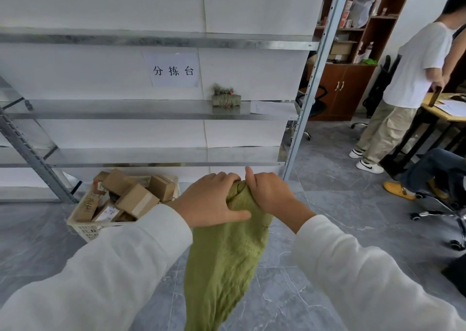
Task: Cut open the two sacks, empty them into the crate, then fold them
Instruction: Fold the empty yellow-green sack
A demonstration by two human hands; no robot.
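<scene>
Both hands point(237, 197) grip the limp green sack's point(224, 260) bunched top; it looks light, floppy, best held by edges.

One head-worn view — forward and down, facing the metal shelving point(141, 110) at close range; edges seem warped.

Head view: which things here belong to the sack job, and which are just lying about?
Job: green sack, gripped at its top by the left hand and right hand; crate holding cardboard boxes; green bundle on the shelf, possibly the other sack.
Lying about: paper sign, wooden cabinet, office chair.
</scene>
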